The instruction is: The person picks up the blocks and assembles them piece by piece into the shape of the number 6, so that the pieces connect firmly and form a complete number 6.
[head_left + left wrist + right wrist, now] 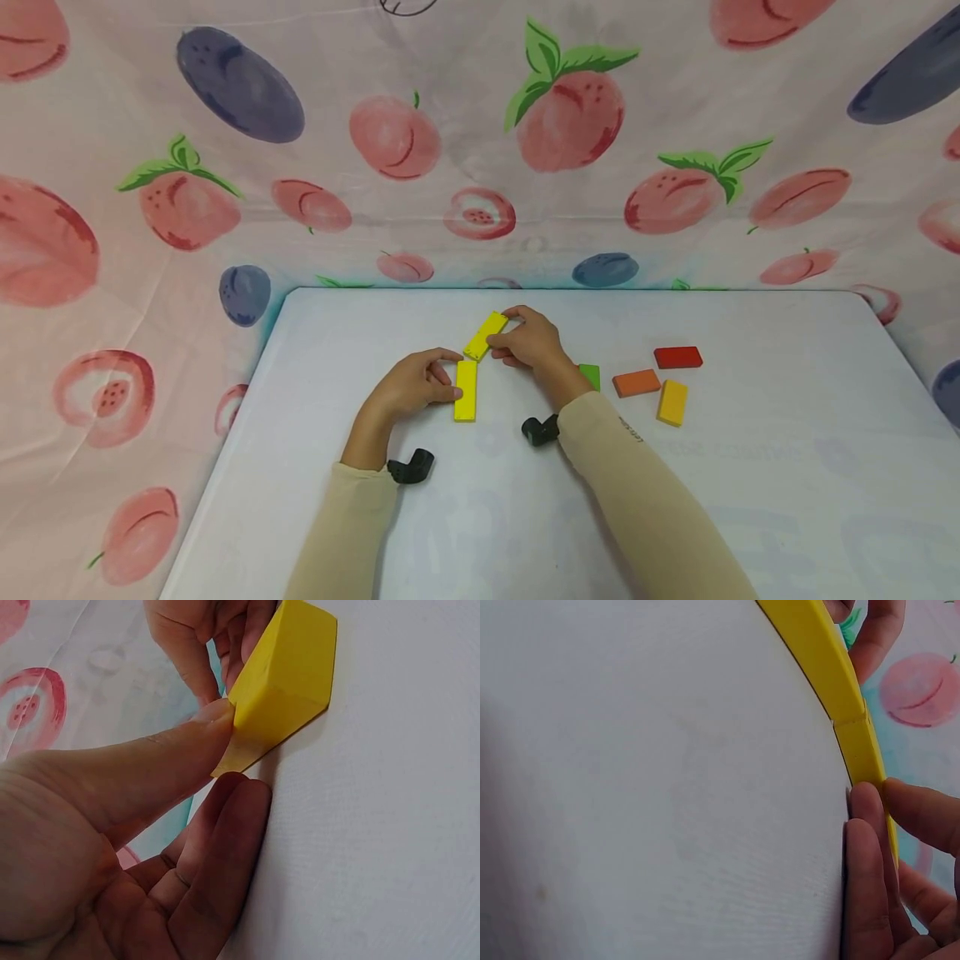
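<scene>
Two long yellow blocks lie end to end on the white table, meeting at an angle. The nearer yellow block (466,404) points straight away from me. My left hand (405,387) holds it, thumb on its left edge and index finger by its far end. The farther yellow block (483,337) slants to the right, and my right hand (534,340) grips it between thumb and fingers. Seen from the right wrist, the nearer block (817,664) touches the slanted block (859,750) at their ends. In the left wrist view, the thumb presses the nearer block (292,667).
Right of my right forearm lie a partly hidden green block (591,377), an orange block (637,383), a red block (678,357) and an amber block (672,403). Black wrist cameras (412,467) sit on both wrists. A fruit-print cloth (480,167) hangs behind the table (480,517).
</scene>
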`<state>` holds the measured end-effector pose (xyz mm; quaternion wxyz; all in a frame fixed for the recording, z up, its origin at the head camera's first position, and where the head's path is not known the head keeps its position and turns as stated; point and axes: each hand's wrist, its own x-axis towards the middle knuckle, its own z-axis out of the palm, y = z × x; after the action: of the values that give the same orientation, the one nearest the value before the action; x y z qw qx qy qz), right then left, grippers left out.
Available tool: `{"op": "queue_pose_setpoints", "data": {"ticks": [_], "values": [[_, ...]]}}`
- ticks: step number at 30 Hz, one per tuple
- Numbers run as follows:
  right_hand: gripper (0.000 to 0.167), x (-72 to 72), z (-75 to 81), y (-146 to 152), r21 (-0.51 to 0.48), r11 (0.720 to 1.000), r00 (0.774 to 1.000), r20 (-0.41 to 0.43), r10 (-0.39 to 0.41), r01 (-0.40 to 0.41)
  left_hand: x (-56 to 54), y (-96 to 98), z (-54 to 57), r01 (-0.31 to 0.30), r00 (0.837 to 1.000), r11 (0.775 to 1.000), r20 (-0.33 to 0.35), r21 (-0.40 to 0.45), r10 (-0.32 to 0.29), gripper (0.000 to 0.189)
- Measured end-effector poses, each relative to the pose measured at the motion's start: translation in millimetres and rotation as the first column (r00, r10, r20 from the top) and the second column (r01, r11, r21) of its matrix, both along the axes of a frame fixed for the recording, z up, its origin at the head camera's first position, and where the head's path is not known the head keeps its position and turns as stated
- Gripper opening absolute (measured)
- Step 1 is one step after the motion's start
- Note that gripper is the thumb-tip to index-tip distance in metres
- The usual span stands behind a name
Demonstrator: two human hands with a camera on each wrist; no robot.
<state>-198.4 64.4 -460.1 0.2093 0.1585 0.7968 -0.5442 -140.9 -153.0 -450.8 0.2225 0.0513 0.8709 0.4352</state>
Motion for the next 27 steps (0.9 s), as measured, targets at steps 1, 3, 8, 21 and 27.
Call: {"op": "queue_pose_setpoints", "data": {"ticks": [1,3,8,21,27], "values": [[0.062,0.0,-0.1,0.2,0.0,1.0,1.0,-0.003,0.004,-0.004,0.3,0.2,0.5,0.001,1.0,1.0,0.0,-0.002,-0.001,0.048],[0.062,0.0,-0.3,0.7,0.0,1.0,1.0,-0.01,0.01,-0.01,0.6,0.4,1.1,0.002,1.0,1.0,0.0,-0.007,-0.002,0.048],[0.062,0.2,-0.9,1.1,-0.007,1.0,1.0,-0.016,0.009,-0.009,0.9,0.9,2.3,0.003,1.0,1.0,0.002,-0.006,-0.003,0.048],[0.065,0.8,2.4,1.9,-0.018,1.0,1.0,0.003,0.003,-0.003,0.9,0.9,3.1,-0.001,1.0,1.0,0.008,-0.009,0.001,0.049],[0.065,0.9,3.5,2.5,-0.019,1.0,1.0,0.019,0.004,-0.003,0.5,-0.1,2.8,0.003,1.0,1.0,0.016,-0.008,-0.003,0.049]]}}
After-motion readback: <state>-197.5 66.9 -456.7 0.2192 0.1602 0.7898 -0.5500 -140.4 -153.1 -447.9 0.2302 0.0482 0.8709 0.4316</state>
